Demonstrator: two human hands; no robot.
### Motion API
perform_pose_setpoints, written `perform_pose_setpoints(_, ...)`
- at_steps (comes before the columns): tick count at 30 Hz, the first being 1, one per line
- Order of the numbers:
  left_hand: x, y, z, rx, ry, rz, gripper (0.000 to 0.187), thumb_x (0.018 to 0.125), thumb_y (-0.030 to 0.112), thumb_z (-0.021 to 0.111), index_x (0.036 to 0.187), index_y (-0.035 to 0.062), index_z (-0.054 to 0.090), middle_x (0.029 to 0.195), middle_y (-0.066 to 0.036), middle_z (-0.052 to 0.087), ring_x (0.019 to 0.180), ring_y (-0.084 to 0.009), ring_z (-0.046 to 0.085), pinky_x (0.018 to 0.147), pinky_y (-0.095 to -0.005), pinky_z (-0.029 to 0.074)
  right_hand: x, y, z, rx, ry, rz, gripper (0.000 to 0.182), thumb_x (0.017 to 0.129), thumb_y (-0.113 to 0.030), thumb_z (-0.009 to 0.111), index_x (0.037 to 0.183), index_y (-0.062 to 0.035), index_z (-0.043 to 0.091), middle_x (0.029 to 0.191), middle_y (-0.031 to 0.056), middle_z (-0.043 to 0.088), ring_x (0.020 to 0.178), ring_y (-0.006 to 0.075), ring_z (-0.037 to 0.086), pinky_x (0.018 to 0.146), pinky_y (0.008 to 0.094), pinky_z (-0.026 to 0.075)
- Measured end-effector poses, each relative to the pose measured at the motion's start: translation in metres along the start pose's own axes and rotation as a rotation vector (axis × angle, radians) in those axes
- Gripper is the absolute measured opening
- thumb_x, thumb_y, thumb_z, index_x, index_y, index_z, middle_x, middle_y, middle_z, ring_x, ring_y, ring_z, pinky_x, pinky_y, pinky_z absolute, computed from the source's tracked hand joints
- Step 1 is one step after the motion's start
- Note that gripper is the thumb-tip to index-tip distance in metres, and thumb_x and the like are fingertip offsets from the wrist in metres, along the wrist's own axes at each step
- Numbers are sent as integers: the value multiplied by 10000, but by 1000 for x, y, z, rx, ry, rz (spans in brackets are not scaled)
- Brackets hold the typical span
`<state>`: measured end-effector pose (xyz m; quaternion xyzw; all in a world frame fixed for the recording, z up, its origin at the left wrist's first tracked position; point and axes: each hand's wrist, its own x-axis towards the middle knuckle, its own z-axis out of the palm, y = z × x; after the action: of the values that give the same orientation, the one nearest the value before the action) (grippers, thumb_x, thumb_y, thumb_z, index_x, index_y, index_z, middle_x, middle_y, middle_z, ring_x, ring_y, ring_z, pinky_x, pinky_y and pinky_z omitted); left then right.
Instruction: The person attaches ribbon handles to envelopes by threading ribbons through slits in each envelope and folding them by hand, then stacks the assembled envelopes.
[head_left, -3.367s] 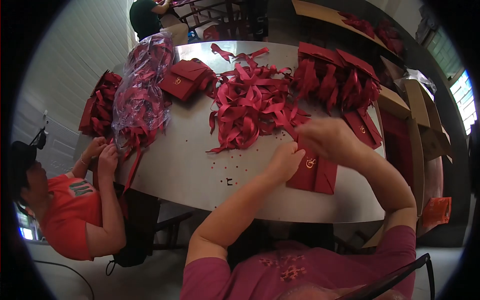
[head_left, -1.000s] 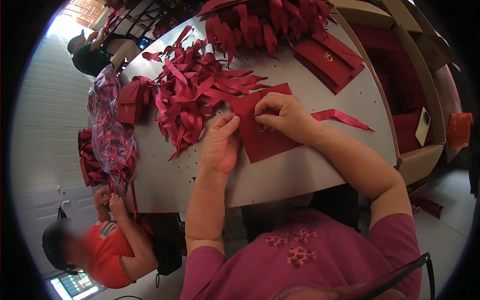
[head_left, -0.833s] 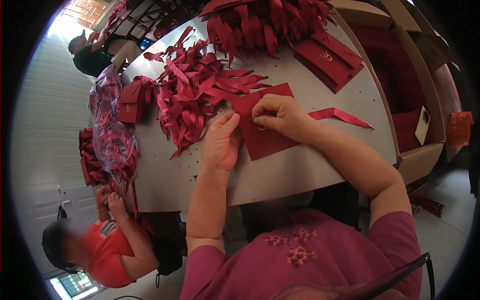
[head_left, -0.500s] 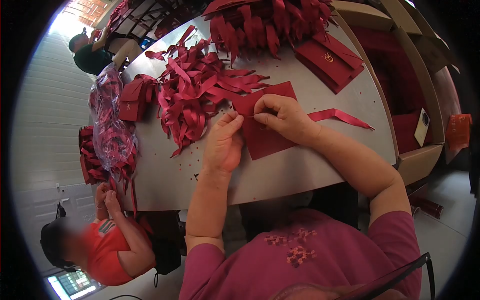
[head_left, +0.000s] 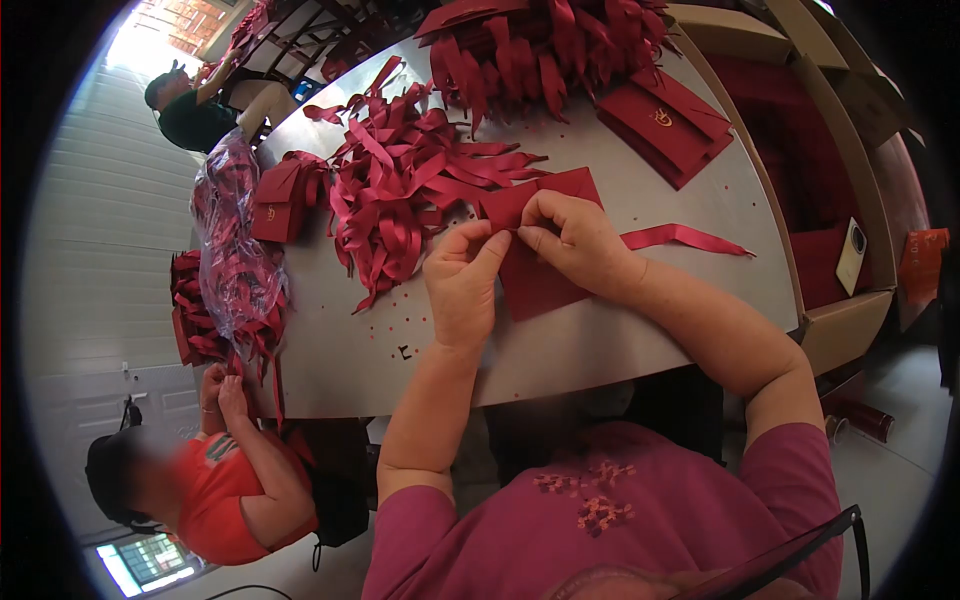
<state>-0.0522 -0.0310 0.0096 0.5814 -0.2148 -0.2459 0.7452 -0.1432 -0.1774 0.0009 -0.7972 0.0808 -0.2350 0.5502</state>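
Note:
A dark red paper gift bag (head_left: pixel 545 285) lies flat on the table under my hands. My left hand (head_left: pixel 463 285) is closed in a pinch, thumb and forefinger meeting at the upper part of the bag. Beside it, my right hand (head_left: pixel 580 245) also pinches, its fingertips almost touching the left ones. Whatever sits between the fingertips is too small and covered to make out. A red ribbon (head_left: pixel 685 238) comes out to the right from beneath my right hand and ends in a narrow tip on the table.
Loose red ribbons (head_left: pixel 400 190) lie heaped to the left, near a standing gift bag (head_left: pixel 278 205). Stacked ribboned bags (head_left: pixel 545 60) and another bag (head_left: pixel 668 125) are farther back. A cardboard box (head_left: pixel 845 330) with a phone (head_left: pixel 850 255) borders the right. A co-worker (head_left: pixel 240 480) sits left.
My left hand has moved up and right, bringing its thumb and forefinger against the right fingertips. My right hand stays at the bag. The view has shifted slightly.

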Motion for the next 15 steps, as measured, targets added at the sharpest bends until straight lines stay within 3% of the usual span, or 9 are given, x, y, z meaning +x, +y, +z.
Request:
perform_pose_setpoints(2, -3, -2, 2, 120, 24, 47, 163, 878, 7, 680, 1035, -33, 659, 929, -26, 667, 809, -75, 604, 739, -217, 485, 0, 0, 0, -39, -1, -23, 97, 866, -50, 640, 908, -6, 565, 755, 73, 594, 698, 145, 585, 637, 288, 472)
perform_pose_setpoints(4, -5, -9, 5, 242, 46, 92, 154, 882, 11, 675, 1029, -33, 667, 912, -31, 673, 786, -82, 610, 720, -221, 489, -2, -3, 0, -172, 29, -95, 116, 836, -47, 648, 907, -3, 567, 769, 125, 599, 690, 224, 592, 645, 319, 478)
perform_pose_setpoints(6, -6, -16, 7, 622, 42, 352, 133, 906, 17, 642, 1024, -28, 684, 880, -39, 678, 758, -91, 618, 674, -219, 486, -4, -6, 2, -244, 71, -132, 106, 829, -47, 643, 897, -4, 575, 780, 145, 602, 698, 257, 591, 648, 328, 479)
perform_pose_setpoints(8, -10, -13, 11, 576, 0, 314, 163, 917, 22, 621, 1065, -27, 670, 891, -41, 676, 759, -89, 620, 665, -216, 483, -5, -8, 0, -318, 115, -170, 96, 822, -48, 638, 888, -5, 583, 792, 165, 605, 706, 289, 591, 652, 337, 480)
perform_pose_setpoints(10, -10, -8, 15, 526, -46, 278, 193, 929, 28, 600, 1106, -26, 657, 902, -43, 674, 759, -87, 621, 657, -212, 481, -3, -8, -10, -189, 87, -89, 76, 856, -75, 633, 885, -7, 613, 758, 107, 623, 674, 213, 610, 616, 307, 484)
perform_pose_setpoints(11, -7, -4, 15, 275, -60, 78, 226, 937, 39, 583, 1148, -26, 634, 910, -41, 669, 765, -83, 621, 650, -214, 482, -2, -11, -15, -190, 90, -91, 76, 856, -75, 633, 885, -7, 613, 758, 107, 623, 674, 213, 610, 616, 307, 484)
perform_pose_setpoints(12, -5, -2, 14, 23, -73, -123, 259, 946, 51, 567, 1190, -25, 612, 918, -38, 664, 771, -79, 622, 642, -216, 483, 0, -15, -21, 27, 5, 113, 86, 872, -90, 635, 892, -7, 629, 749, 70, 623, 657, 165, 604, 598, 283, 482)
perform_pose_setpoints(13, -3, -2, 13, 23, -74, -122, 259, 946, 51, 567, 1190, -25, 612, 918, -38, 664, 771, -79, 622, 642, -216, 483, 0, -17, -25, 245, -82, 317, 99, 887, -105, 637, 900, -7, 645, 740, 33, 623, 640, 118, 597, 580, 258, 481)
perform_pose_setpoints(15, 1, -5, 9, 129, -184, -172, 297, 938, 44, 535, 1223, -25, 579, 917, -25, 648, 752, -66, 605, 623, -212, 477, 2, -19, -28, 296, -88, 366, 108, 883, -96, 642, 897, 12, 642, 709, 30, 613, 609, 93, 575, 552, 251, 474)
